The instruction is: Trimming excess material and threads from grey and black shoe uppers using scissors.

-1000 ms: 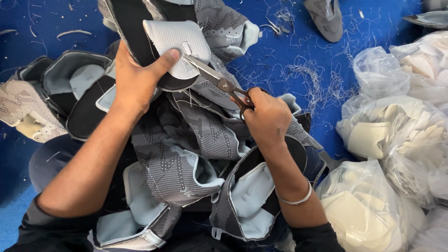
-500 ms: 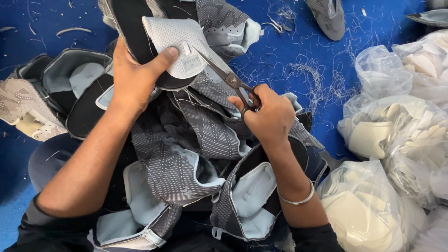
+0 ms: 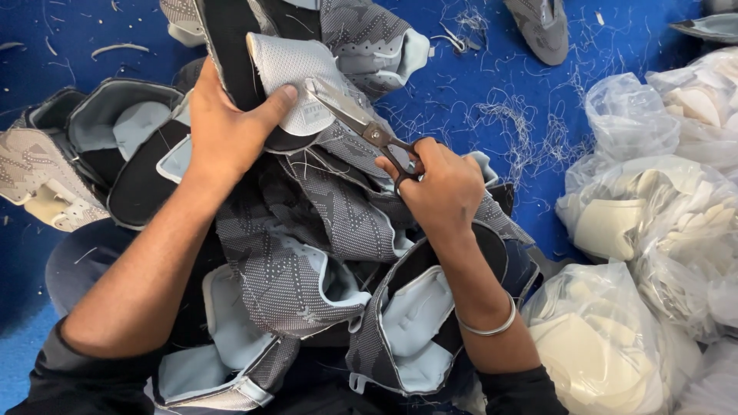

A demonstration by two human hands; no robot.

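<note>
hands trimming a grey shoe upper over a heap of uppers

nearest the camera, two black sleeves frame the lower edge, and a heap of grey knit shoe uppers [image 3: 307, 269] with pale blue linings lies between the forearms; this heap serves as the landmark below. a silver bangle [image 3: 486, 324] circles the right wrist at the heap's right side. above the heap's centre, the right hand [image 3: 442, 188] is closed through the black handles of a pair of scissors [image 3: 361, 123], whose blades point up and to the left and are parted a little. the blade tips rest against a light grey mesh tongue piece [image 3: 288, 77] at the heap's upper edge. the left hand [image 3: 227, 131] grips this same upper, thumb pressed on the mesh face and fingers wrapped behind the dark inner panel, so the piece is held upright above the heap. left of the heap, further uppers [image 3: 46, 177] lie flat, one with a perforated beige panel. right of the heap, clear plastic bags [image 3: 653, 223] holding cream-coloured foam parts are stacked close together, the nearest touching the heap's edge. beyond the heap, the blue work surface [image 3: 477, 61] is strewn with pale thread clippings [image 3: 507, 123]. farthest off, above and right of the heap, a single grey upper [image 3: 542, 27] lies apart near the frame's top edge.
</note>
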